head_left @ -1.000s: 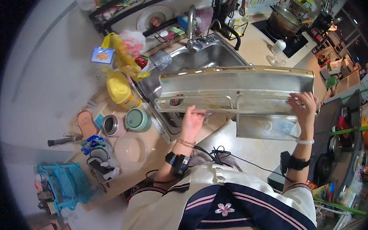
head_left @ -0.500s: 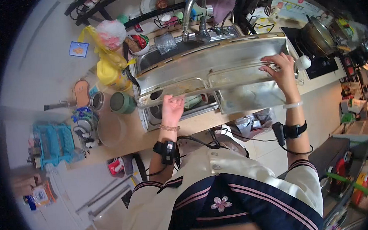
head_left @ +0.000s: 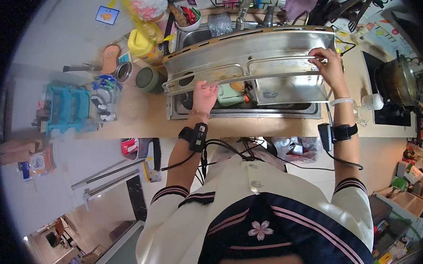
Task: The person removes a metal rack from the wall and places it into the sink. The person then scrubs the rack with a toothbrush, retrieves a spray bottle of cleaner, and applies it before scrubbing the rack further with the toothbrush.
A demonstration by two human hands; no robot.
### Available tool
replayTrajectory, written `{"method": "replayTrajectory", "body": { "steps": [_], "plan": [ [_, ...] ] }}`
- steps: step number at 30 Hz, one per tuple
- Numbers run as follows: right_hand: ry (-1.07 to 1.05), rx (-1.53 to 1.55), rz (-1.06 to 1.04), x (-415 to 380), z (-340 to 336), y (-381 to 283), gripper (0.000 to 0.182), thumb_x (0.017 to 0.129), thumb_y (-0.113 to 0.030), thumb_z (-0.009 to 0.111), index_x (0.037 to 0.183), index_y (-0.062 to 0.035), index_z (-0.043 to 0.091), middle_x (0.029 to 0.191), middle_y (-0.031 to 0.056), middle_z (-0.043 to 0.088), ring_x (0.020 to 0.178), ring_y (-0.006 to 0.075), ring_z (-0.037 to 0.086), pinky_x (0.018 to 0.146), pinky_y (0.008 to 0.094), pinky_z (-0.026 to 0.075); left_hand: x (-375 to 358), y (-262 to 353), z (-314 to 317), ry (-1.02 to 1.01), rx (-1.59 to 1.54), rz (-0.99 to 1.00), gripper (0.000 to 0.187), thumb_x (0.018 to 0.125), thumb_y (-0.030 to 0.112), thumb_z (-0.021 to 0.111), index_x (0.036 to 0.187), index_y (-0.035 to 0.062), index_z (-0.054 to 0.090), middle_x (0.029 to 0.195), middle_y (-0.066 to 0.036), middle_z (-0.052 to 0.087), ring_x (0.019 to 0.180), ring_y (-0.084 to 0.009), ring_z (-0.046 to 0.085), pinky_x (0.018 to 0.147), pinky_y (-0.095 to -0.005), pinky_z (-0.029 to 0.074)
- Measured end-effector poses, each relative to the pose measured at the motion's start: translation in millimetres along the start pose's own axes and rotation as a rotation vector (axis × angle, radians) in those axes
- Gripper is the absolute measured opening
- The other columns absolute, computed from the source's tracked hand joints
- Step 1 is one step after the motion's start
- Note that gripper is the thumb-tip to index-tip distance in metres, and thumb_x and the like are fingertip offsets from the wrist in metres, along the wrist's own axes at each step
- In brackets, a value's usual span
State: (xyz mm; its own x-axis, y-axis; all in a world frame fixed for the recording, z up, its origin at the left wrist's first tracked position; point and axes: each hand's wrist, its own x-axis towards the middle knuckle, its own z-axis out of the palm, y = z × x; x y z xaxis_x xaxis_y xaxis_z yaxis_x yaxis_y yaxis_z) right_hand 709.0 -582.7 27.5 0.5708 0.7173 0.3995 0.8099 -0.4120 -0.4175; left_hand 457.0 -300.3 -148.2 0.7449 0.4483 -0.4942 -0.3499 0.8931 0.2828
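A long stainless-steel kitchen shelf (head_left: 274, 47) with front rails and slots along its back edge lies across the sink (head_left: 287, 111), spanning most of its width. My left hand (head_left: 204, 96) is closed on its lower front edge, left of the middle. Near the right end, my right hand (head_left: 330, 71) pinches the front rail, fingers bent over it. Brownish stains mark the shelf's metal. Under the shelf, a pale green item (head_left: 229, 94) shows in the sink; the rest of the contents is partly hidden.
Behind the shelf rises the faucet (head_left: 246, 8), beside a bowl of peppers (head_left: 188, 21). To the left stand a green jar (head_left: 147, 80), a yellow container (head_left: 142, 44) and a blue rack (head_left: 69, 110). A white bottle (head_left: 372, 101) and a pot (head_left: 396, 81) are at the right.
The view has shifted and turned with my head. The shelf now lies more level across the sink, less slanted than before. Both hands keep their hold on it.
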Motion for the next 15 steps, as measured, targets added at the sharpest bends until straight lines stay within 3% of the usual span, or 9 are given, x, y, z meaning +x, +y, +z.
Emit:
{"method": "replayTrajectory", "body": {
  "steps": [1, 4, 7, 13, 15],
  "plan": [
    [0.0, 0.121, 0.036, 0, 1, -1, 0.018, 0.067, -0.005, 0.073, 0.082, -0.0066, 0.063, 0.075, 0.0064, 0.064, 0.068, 0.018, 0.062, 0.066, 0.0294, 0.048, -2, -4, 6, 0.031, -0.013, 0.056, 0.021, 0.074, 0.012, 0.055, 0.089, 0.0003, 0.046, 0.103, -0.016, 0.051, 0.104, -0.0298, 0.045, 0.1, -0.04, 0.031],
    [0.007, 0.13, 0.094, -2, 13, 16, 0.017, 0.068, -0.004, 0.072, 0.082, -0.006, 0.063, 0.074, 0.0071, 0.063, 0.067, 0.0181, 0.062, 0.066, 0.0297, 0.048, 12, -7, 0, 0.085, -0.006, 0.023, 0.021, 0.074, 0.012, 0.055, 0.089, -0.0004, 0.045, 0.108, -0.019, 0.047, 0.109, -0.0314, 0.041, 0.102, -0.0418, 0.028],
    [0.02, 0.12, 0.094, -4, 14, 16, 0.018, 0.067, -0.005, 0.072, 0.083, -0.0065, 0.064, 0.074, 0.0074, 0.062, 0.067, 0.0186, 0.061, 0.067, 0.0298, 0.047, 19, -11, -1, 0.172, -0.09, 0.015, 0.025, 0.076, 0.011, 0.052, 0.098, 0.0016, 0.045, 0.116, -0.013, 0.046, 0.116, -0.0284, 0.038, 0.102, -0.0395, 0.025],
    [-0.02, 0.019, 0.138, -14, 19, 22, 0.018, 0.067, -0.01, 0.072, 0.084, -0.0101, 0.065, 0.076, 0.0041, 0.064, 0.075, 0.0215, 0.06, 0.078, 0.0334, 0.041, 29, -16, -17, -0.023, -0.077, 0.027, 0.033, 0.074, 0.007, 0.052, 0.104, -0.0031, 0.04, 0.121, -0.021, 0.038, 0.121, -0.0337, 0.031, 0.105, -0.0465, 0.024],
    [-0.053, 0.004, 0.13, -19, 18, 22, 0.019, 0.067, -0.011, 0.071, 0.084, -0.0114, 0.065, 0.077, 0.0034, 0.064, 0.078, 0.0218, 0.059, 0.081, 0.0344, 0.04, 24, -18, -12, 0.057, -0.1, -0.015, 0.029, 0.076, 0.007, 0.05, 0.103, -0.0011, 0.042, 0.119, -0.017, 0.042, 0.118, -0.0307, 0.035, 0.106, -0.0448, 0.023]
  ]
}}
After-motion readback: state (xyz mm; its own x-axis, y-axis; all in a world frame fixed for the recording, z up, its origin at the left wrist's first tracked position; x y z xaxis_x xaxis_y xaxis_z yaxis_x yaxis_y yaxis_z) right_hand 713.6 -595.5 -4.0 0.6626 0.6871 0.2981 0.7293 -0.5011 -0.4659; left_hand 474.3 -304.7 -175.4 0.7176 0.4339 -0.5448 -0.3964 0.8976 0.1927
